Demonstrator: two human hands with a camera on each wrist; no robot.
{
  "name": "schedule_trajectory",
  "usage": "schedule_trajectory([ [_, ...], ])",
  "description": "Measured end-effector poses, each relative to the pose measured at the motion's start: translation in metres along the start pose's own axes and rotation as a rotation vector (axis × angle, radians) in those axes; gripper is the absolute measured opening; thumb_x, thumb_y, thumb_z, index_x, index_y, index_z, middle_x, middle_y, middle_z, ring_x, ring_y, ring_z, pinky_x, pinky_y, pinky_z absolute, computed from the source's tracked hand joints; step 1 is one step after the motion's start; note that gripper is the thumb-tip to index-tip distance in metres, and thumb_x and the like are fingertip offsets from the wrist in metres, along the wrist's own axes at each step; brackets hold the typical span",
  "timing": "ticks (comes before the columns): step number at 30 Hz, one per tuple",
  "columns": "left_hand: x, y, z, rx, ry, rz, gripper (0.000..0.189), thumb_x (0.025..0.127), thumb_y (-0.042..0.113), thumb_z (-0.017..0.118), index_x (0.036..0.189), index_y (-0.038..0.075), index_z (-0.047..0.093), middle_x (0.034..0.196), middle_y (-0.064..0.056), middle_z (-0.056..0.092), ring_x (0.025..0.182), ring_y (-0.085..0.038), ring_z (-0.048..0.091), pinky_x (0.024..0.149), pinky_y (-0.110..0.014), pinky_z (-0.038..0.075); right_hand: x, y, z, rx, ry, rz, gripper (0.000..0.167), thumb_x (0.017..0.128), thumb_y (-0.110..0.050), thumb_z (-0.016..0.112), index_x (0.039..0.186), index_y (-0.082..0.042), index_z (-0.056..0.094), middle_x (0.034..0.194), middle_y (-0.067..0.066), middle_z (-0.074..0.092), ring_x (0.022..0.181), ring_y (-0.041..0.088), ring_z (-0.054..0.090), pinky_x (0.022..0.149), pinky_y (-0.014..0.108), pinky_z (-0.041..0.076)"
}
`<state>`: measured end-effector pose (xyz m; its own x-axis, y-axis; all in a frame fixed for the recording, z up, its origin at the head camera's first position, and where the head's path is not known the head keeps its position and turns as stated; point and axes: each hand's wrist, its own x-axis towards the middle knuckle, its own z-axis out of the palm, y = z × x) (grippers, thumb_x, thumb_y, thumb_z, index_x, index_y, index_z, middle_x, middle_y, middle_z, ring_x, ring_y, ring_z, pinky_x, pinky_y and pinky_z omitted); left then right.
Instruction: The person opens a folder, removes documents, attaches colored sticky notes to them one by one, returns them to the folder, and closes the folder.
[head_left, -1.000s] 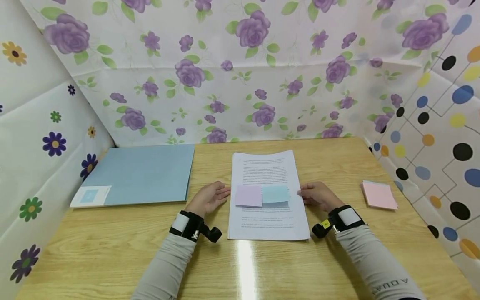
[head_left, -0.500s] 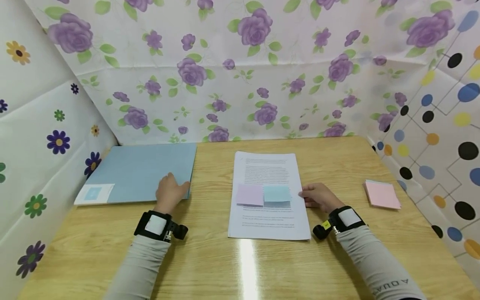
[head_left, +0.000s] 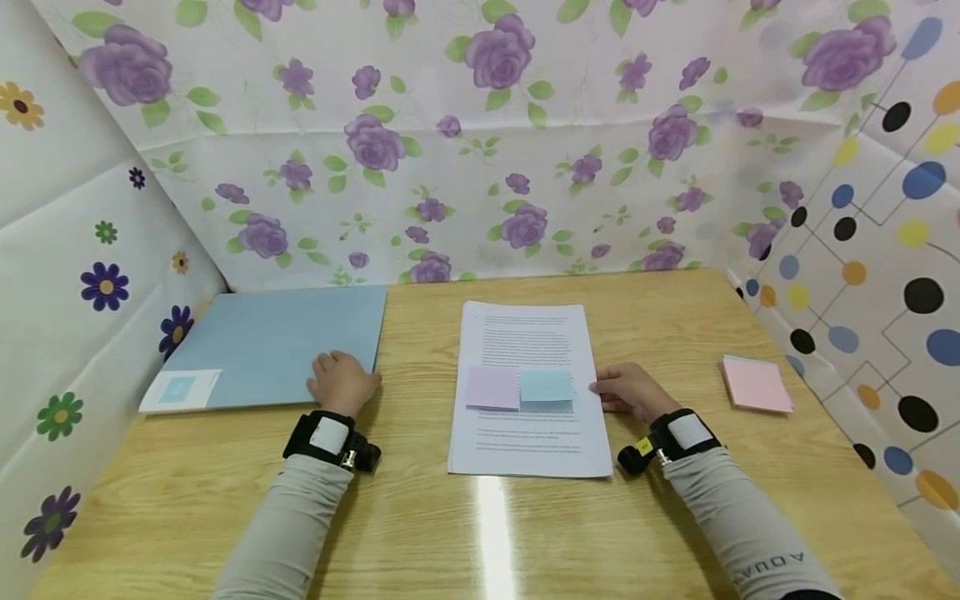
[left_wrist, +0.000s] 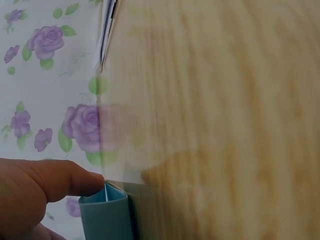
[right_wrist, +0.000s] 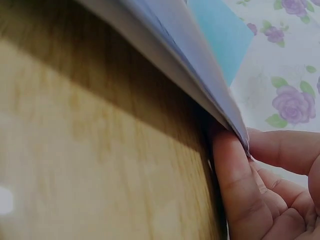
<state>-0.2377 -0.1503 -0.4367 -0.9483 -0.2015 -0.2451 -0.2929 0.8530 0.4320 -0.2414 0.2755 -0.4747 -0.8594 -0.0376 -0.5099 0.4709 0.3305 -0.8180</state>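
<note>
A blue folder lies closed at the left of the table. My left hand rests on its lower right corner, fingers over the cover. In the left wrist view the thumb touches the folder's edge, where layers show a narrow gap. A stack of printed paper lies in the middle, bearing a purple sticky note pad and a light blue sticky note pad. My right hand pinches the stack's right edge between thumb and fingers, and that edge is raised in the right wrist view.
A pink sticky note pad lies at the right, with a bluish layer beneath it. Flowered sheeting stands behind the wooden table, with patterned sheets at both sides.
My left hand has left the paper stack's left side and moved left onto the folder's corner. The right hand stays at the stack's right edge.
</note>
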Motion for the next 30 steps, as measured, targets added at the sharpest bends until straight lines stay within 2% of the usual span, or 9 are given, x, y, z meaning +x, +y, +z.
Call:
schedule_trajectory([
  [6,-0.002,-0.004,0.0,0.0,0.015,0.069,0.073,0.103,0.022,0.057,0.143,-0.03,0.027,0.156,-0.05,0.011,0.151,-0.059,0.005,0.123,-0.068,0.017,0.004,0.001,0.0,-0.013,0.011,0.001,0.036,0.1,-0.003,0.06,0.132,0.013,0.057,0.09,0.001,0.07,0.074,0.006,0.065,0.066,0.019,0.058],
  [9,-0.007,-0.005,0.002,0.006,0.044,0.11,0.054,0.101,0.021,0.06,0.125,-0.027,0.052,0.153,-0.051,0.018,0.15,-0.06,0.011,0.121,-0.069,0.021,0.003,0.001,0.001,-0.021,0.015,0.004,0.034,0.1,-0.003,0.06,0.131,0.012,0.058,0.093,0.002,0.071,0.074,0.006,0.065,0.065,0.02,0.058],
  [11,-0.012,-0.005,0.004,0.019,0.072,0.146,0.044,0.099,0.02,0.063,0.108,-0.023,0.06,0.15,-0.052,0.025,0.147,-0.061,0.018,0.118,-0.069,0.027,0.003,0.001,0.002,-0.025,0.02,0.007,0.033,0.1,-0.002,0.06,0.13,0.012,0.058,0.095,0.004,0.071,0.074,0.006,0.065,0.066,0.02,0.058],
  [13,-0.018,-0.005,0.008,0.04,0.096,0.186,0.039,0.097,0.019,0.066,0.098,-0.019,0.063,0.145,-0.052,0.032,0.144,-0.061,0.026,0.114,-0.068,0.034,0.002,0.002,0.001,-0.038,0.023,0.005,0.033,0.1,-0.002,0.059,0.13,0.013,0.057,0.097,0.006,0.07,0.075,0.007,0.064,0.066,0.02,0.058],
  [17,-0.031,-0.001,0.016,0.068,0.094,0.241,0.051,0.095,0.018,0.069,0.116,-0.026,0.056,0.144,-0.051,0.036,0.141,-0.06,0.033,0.11,-0.064,0.04,0.0,0.004,-0.003,-0.058,0.044,0.0,0.035,0.1,-0.002,0.059,0.131,0.013,0.057,0.1,0.008,0.069,0.076,0.007,0.063,0.067,0.02,0.058],
  [21,-0.042,0.003,0.022,0.052,0.025,0.268,0.069,0.094,0.017,0.07,0.135,-0.031,0.04,0.151,-0.05,0.027,0.147,-0.059,0.024,0.119,-0.063,0.031,-0.001,0.007,-0.008,-0.07,0.056,0.009,0.038,0.1,-0.004,0.059,0.135,0.012,0.055,0.104,0.009,0.069,0.077,0.007,0.063,0.068,0.02,0.058],
  [24,-0.05,0.005,0.024,0.054,-0.007,0.292,0.071,0.093,0.015,0.071,0.137,-0.03,0.038,0.152,-0.05,0.025,0.148,-0.059,0.022,0.122,-0.063,0.027,-0.003,0.01,-0.014,-0.083,0.058,0.013,0.041,0.1,-0.005,0.059,0.137,0.012,0.053,0.107,0.01,0.069,0.078,0.007,0.063,0.069,0.021,0.058],
  [30,-0.064,0.006,0.026,0.086,-0.037,0.359,0.071,0.091,0.015,0.073,0.137,-0.029,0.04,0.151,-0.049,0.029,0.147,-0.059,0.026,0.119,-0.062,0.032,-0.009,0.012,-0.026,-0.102,0.049,-0.002,0.048,0.101,-0.006,0.059,0.141,0.016,0.047,0.112,0.013,0.068,0.079,0.005,0.063,0.071,0.021,0.059],
])
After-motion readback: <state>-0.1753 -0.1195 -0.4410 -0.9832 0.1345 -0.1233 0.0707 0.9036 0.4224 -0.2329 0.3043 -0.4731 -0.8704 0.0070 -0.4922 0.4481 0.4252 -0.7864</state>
